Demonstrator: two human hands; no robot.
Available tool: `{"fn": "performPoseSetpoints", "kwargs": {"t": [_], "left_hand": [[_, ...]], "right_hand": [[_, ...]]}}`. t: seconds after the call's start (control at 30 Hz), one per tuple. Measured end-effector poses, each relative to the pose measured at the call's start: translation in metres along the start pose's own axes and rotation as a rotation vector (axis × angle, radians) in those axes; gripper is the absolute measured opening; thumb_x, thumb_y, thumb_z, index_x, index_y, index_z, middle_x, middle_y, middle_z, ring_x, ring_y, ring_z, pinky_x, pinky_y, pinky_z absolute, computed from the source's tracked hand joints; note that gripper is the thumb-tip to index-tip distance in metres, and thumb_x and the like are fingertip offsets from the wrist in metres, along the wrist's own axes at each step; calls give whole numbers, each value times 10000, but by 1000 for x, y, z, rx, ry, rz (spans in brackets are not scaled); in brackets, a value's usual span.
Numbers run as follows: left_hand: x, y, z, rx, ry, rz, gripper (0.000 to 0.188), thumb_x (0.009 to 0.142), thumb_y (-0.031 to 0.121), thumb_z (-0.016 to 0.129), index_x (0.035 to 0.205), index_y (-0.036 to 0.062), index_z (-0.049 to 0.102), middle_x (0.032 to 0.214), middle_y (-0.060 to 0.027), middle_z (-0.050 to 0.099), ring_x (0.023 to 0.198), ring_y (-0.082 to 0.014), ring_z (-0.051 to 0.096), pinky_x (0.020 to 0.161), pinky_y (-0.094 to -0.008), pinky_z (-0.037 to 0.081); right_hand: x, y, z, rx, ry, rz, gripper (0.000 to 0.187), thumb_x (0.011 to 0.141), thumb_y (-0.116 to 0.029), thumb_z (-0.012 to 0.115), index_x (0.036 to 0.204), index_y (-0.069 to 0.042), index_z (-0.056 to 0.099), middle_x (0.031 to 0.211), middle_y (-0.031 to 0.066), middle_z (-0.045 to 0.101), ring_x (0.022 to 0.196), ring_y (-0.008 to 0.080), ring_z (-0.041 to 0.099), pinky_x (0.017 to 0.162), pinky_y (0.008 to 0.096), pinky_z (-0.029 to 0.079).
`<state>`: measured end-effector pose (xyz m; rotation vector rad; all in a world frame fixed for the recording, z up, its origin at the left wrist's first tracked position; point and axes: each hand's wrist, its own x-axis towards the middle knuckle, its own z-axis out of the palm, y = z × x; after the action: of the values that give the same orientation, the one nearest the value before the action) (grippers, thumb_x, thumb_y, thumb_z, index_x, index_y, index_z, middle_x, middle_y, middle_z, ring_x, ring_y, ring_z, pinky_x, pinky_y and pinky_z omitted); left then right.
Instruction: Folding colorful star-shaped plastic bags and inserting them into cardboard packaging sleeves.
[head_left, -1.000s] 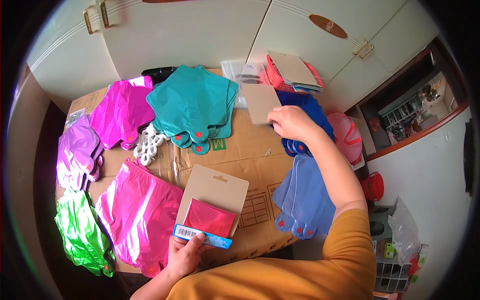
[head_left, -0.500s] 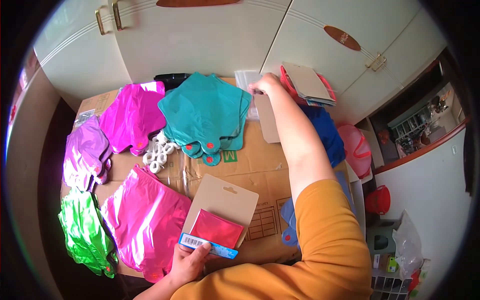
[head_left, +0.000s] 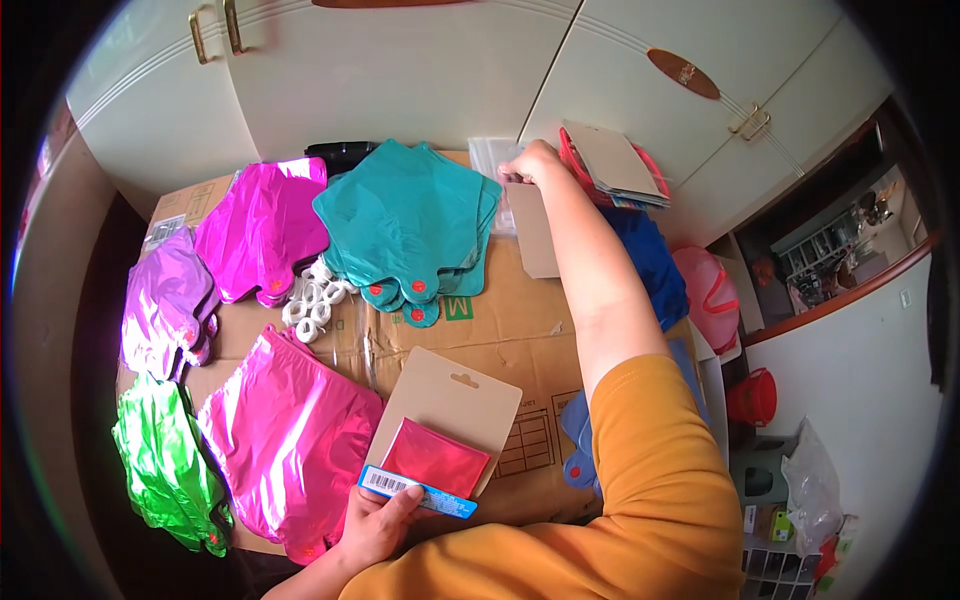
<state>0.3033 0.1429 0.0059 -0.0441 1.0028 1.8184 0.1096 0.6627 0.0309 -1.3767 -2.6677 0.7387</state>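
Observation:
Near the front edge, my left hand (head_left: 378, 525) pinches a blue strip (head_left: 420, 492) with a barcode, thumb on top. Just behind the strip, a folded red foil balloon (head_left: 435, 457) lies against a tan backing card (head_left: 470, 400) with a hanging slot. My right arm stretches to the back of the cardboard surface. There my right hand (head_left: 535, 163) has its fingers closed at the edge of the clear plastic bags (head_left: 490, 158); the fingertips are partly hidden. Beneath that wrist lies another tan card (head_left: 533, 235).
Flat foil balloons lie in piles: teal (head_left: 405, 220), magenta (head_left: 262, 230), purple (head_left: 165, 310), green (head_left: 165, 465), pink (head_left: 290, 440) and blue (head_left: 650, 265). White ribbon rolls (head_left: 312, 305) sit between them. A red basket (head_left: 655, 180) holding cards stands back right, before white cabinets (head_left: 400, 80).
The whole view has shifted slightly. My right hand stays at the clear bags with only a small movement of its fingers, and my left hand keeps its hold.

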Motion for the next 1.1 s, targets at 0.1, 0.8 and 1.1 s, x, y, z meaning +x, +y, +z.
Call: {"fn": "performPoseSetpoints", "kwargs": {"t": [0.1, 0.8, 1.1], "left_hand": [[2, -1, 0, -3, -27, 6, 111, 949, 48, 575, 962, -27, 655, 899, -107, 688, 868, -224, 689, 801, -382, 583], [2, -1, 3, 98, 10, 16, 125, 942, 88, 612, 929, -15, 680, 822, -67, 693, 767, -135, 665, 695, -287, 553], [-9, -10, -2, 372, 21, 117, 84, 924, 50, 608, 923, -13, 663, 836, -98, 693, 771, -209, 692, 720, -369, 593]], "right_hand": [[15, 7, 5, -81, 26, -1, 250, 651, -227, 829, 788, -40, 737, 776, 115, 709, 717, 185, 668, 708, 337, 542], [75, 47, 6, 483, 279, -221, 98, 789, -17, 729, 860, 29, 681, 749, 78, 676, 584, 147, 621, 520, 272, 502], [-27, -7, -58, 1243, 571, -414, 100, 877, -83, 651, 878, 16, 657, 777, 80, 692, 651, 141, 667, 537, 248, 476]]}}
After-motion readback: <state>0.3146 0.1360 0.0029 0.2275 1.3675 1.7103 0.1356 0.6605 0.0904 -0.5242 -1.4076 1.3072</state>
